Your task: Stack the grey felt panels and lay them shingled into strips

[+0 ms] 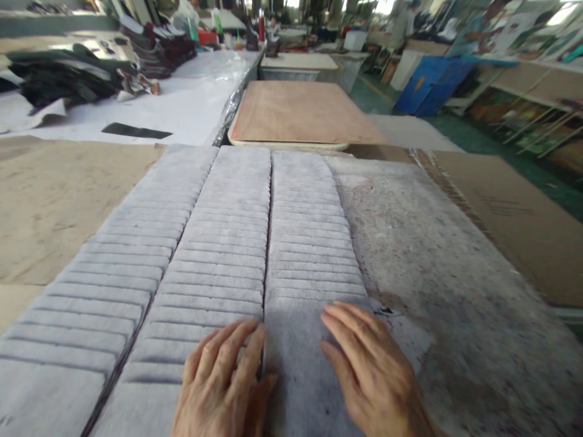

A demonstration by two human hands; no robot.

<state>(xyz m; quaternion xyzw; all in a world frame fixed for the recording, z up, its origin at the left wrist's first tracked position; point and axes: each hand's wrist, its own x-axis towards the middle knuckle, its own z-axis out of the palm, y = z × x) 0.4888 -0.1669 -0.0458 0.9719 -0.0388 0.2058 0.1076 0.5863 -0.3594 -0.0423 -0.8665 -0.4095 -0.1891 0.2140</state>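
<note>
Three long rows of overlapping pale grey felt-like sheets run away from me, a left row (104, 267), a middle row (204, 279) and a right row (314, 255). My left hand (223, 382) rests at the seam between the middle and right rows, its fingers lightly bent and pointing forward. On the right edge of the right row lies my right hand (373, 370), fingers stretched out and thumb apart. Between both hands is the nearest grey sheet (296, 364), flat on the row. Neither hand grasps anything visible.
Stained grey matting (432, 267) covers the table at right, beside brown cardboard (510, 212). Ahead stands a wooden board (305, 112). Dark material (68, 76) is heaped on a white table at left. A blue box (432, 85) and people are farther off.
</note>
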